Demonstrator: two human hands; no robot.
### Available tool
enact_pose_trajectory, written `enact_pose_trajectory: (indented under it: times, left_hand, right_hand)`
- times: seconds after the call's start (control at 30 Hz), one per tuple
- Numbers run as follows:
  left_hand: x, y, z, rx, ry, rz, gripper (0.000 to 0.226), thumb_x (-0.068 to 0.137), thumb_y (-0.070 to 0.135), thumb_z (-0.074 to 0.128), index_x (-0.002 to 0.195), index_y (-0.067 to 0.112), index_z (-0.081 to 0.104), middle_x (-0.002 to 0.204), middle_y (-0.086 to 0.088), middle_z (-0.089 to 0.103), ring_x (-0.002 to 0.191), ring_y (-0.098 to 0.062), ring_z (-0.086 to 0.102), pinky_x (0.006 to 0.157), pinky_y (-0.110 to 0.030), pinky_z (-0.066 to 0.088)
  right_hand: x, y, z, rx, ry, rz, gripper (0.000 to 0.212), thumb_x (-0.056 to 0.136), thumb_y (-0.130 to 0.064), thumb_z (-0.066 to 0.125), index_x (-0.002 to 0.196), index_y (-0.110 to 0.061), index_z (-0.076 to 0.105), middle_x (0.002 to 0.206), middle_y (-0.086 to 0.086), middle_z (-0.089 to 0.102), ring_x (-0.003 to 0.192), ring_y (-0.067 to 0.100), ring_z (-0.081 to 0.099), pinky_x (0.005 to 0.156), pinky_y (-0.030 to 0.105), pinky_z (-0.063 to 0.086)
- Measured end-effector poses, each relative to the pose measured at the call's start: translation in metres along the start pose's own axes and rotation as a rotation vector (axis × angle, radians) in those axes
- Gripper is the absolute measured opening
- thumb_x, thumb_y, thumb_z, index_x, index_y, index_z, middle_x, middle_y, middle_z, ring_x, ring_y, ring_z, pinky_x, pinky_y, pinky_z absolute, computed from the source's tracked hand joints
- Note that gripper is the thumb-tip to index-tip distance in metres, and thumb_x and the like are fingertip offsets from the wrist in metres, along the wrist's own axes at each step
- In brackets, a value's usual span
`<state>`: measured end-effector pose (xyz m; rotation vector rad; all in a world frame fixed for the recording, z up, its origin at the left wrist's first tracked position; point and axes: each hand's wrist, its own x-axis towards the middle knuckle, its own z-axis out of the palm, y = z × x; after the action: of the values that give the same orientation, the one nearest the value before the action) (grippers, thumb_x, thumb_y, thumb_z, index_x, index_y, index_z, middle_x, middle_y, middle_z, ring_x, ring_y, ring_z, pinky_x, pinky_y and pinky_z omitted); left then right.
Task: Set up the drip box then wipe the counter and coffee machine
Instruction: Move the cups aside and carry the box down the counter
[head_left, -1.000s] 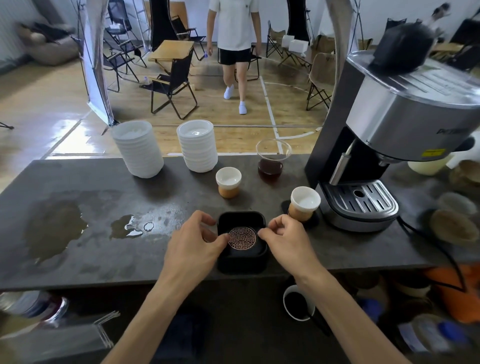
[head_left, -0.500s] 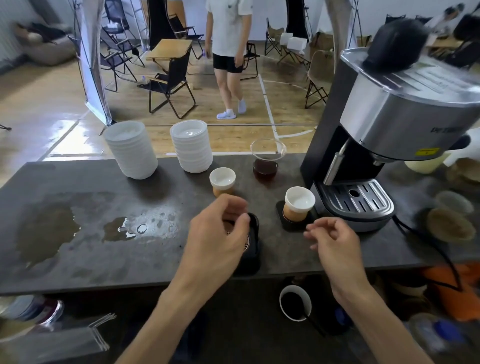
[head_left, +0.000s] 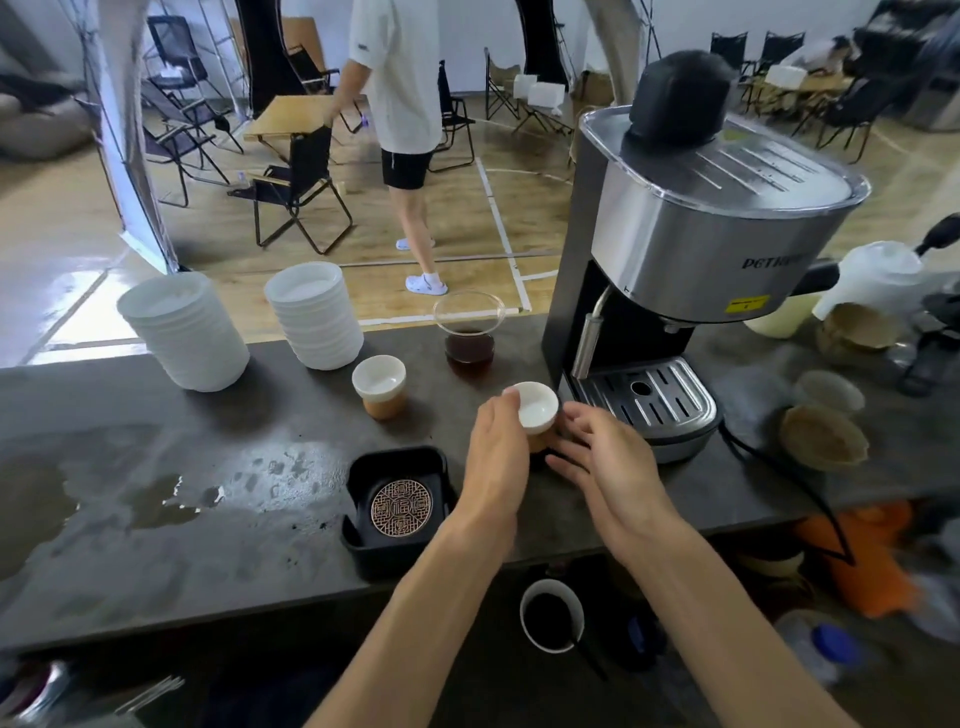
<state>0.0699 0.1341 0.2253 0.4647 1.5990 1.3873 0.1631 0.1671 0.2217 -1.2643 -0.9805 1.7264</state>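
drip box (head_left: 399, 506): black, patterned disc inside, at bench (head_left: 156, 519) front edge, untouched | left hand (head_left: 496, 457): reaches forward past box, fingers curled against cup (head_left: 537, 410) from left | right hand (head_left: 605, 462): palm left, fingers loosely spread beside cup's right, contact unclear | cup: just before coffee machine (head_left: 691, 249) tray

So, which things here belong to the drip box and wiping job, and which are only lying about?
Job:
black square drip box with round copper grate
wet grey counter
steel coffee machine
small white cup between both hands

Lying about:
two white saucer stacks
glass carafe of coffee
brown paper filters
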Motion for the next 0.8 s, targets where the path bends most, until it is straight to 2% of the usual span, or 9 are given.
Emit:
enact_pose_trajectory:
  times: [0.07, 0.23, 0.27, 0.33, 0.4, 0.5, 0.63, 0.73, 0.8]
  left_hand:
    - [0.004, 0.001, 0.002, -0.052, 0.021, -0.003, 0.042, 0.099, 0.048, 0.039, 0.122, 0.021, 0.062, 0.117, 0.002, 0.066, 0.111, -0.013, 0.058, 0.094, -0.03, 0.042]
    - [0.013, 0.019, 0.012, -0.188, 0.073, 0.038, 0.054, 0.09, 0.057, 0.038, 0.118, 0.02, 0.066, 0.118, -0.003, 0.07, 0.114, -0.019, 0.063, 0.108, -0.04, 0.042]
    - [0.016, 0.022, 0.014, -0.204, 0.086, 0.047, 0.048, 0.095, 0.054, 0.037, 0.11, 0.02, 0.067, 0.112, -0.001, 0.071, 0.11, -0.015, 0.064, 0.105, -0.036, 0.044]
    - [0.026, 0.023, 0.017, -0.237, 0.083, 0.055, 0.042, 0.103, 0.044, 0.033, 0.09, 0.021, 0.065, 0.085, 0.009, 0.075, 0.085, -0.001, 0.068, 0.082, -0.019, 0.048]
    - [0.031, 0.022, 0.021, -0.253, 0.076, 0.046, 0.044, 0.105, 0.04, 0.03, 0.081, 0.021, 0.063, 0.06, 0.015, 0.071, 0.065, 0.004, 0.065, 0.063, -0.015, 0.046]
    - [0.033, 0.022, 0.024, -0.279, 0.087, 0.013, 0.047, 0.104, 0.044, 0.031, 0.085, 0.02, 0.066, 0.073, 0.006, 0.073, 0.074, -0.009, 0.066, 0.066, -0.024, 0.049]
    - [0.038, 0.019, 0.028, -0.263, 0.105, -0.012, 0.049, 0.103, 0.047, 0.029, 0.104, 0.015, 0.066, 0.088, -0.001, 0.07, 0.076, -0.012, 0.065, 0.06, -0.025, 0.048]
    - [0.038, 0.021, 0.027, -0.233, 0.119, -0.011, 0.049, 0.104, 0.048, 0.028, 0.103, 0.016, 0.066, 0.086, 0.0, 0.07, 0.074, -0.011, 0.064, 0.057, -0.023, 0.047]
    - [0.038, 0.019, 0.025, -0.222, 0.132, 0.001, 0.049, 0.103, 0.048, 0.029, 0.093, 0.018, 0.066, 0.089, -0.001, 0.07, 0.082, -0.014, 0.065, 0.069, -0.026, 0.05]
  right_hand:
    - [0.003, -0.003, 0.005, -0.017, 0.022, -0.042, 0.026, 0.1, -0.014, 0.04, 0.112, -0.014, 0.063, 0.113, 0.007, 0.068, 0.105, 0.019, 0.067, 0.093, 0.039, 0.055]
    - [0.023, -0.013, 0.019, 0.038, 0.031, -0.109, 0.022, 0.097, -0.018, 0.039, 0.105, -0.025, 0.058, 0.117, 0.002, 0.065, 0.109, 0.019, 0.064, 0.088, 0.036, 0.054]
    - [0.026, -0.014, 0.022, 0.054, 0.025, -0.12, 0.021, 0.097, -0.018, 0.038, 0.102, -0.027, 0.056, 0.116, 0.0, 0.064, 0.11, 0.018, 0.064, 0.089, 0.036, 0.053]
    - [0.032, -0.014, 0.028, 0.072, 0.024, -0.131, 0.021, 0.1, -0.019, 0.037, 0.095, -0.03, 0.055, 0.116, 0.0, 0.062, 0.111, 0.017, 0.062, 0.091, 0.036, 0.053]
    - [0.04, -0.009, 0.032, 0.078, 0.021, -0.127, 0.021, 0.102, -0.02, 0.038, 0.093, -0.031, 0.053, 0.115, 0.001, 0.063, 0.112, 0.017, 0.062, 0.091, 0.035, 0.052]
    - [0.047, -0.001, 0.034, 0.017, 0.007, -0.123, 0.027, 0.094, -0.004, 0.039, 0.102, -0.026, 0.053, 0.114, -0.001, 0.064, 0.108, 0.014, 0.063, 0.094, 0.034, 0.052]
    - [0.047, 0.001, 0.029, -0.057, -0.028, -0.073, 0.047, 0.083, 0.012, 0.034, 0.105, -0.027, 0.047, 0.094, -0.01, 0.061, 0.086, 0.007, 0.06, 0.089, 0.03, 0.049]
    - [0.047, 0.001, 0.027, -0.056, -0.029, -0.069, 0.055, 0.083, 0.014, 0.033, 0.118, -0.028, 0.043, 0.098, -0.014, 0.06, 0.097, 0.008, 0.061, 0.096, 0.032, 0.048]
    - [0.046, 0.001, 0.026, -0.064, -0.055, -0.081, 0.06, 0.084, 0.014, 0.032, 0.128, -0.026, 0.043, 0.104, -0.013, 0.06, 0.107, 0.011, 0.06, 0.099, 0.032, 0.046]
